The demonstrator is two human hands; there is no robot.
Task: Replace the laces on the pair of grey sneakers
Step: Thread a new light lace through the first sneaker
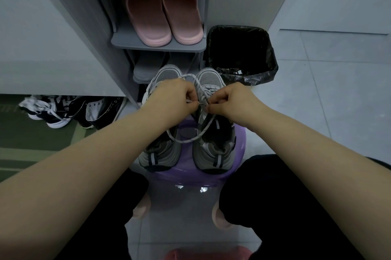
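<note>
Two grey sneakers (pixel 215 149) stand side by side at frame centre on one purple stool (pixel 190 177); two hands meet above them; left hand (pixel 171 96) and right hand (pixel 232 101) each pinch one speckled lace (pixel 184 140) between curled fingers (pixel 213 107); its loop hangs just below; two pink slippers (pixel 163 12) upper centre.

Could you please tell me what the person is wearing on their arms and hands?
Nothing shows: the left hand and right hand are ungloved, with no rings visible, and both forearms are bare, with no sleeve, watch or bracelet in view.
</note>
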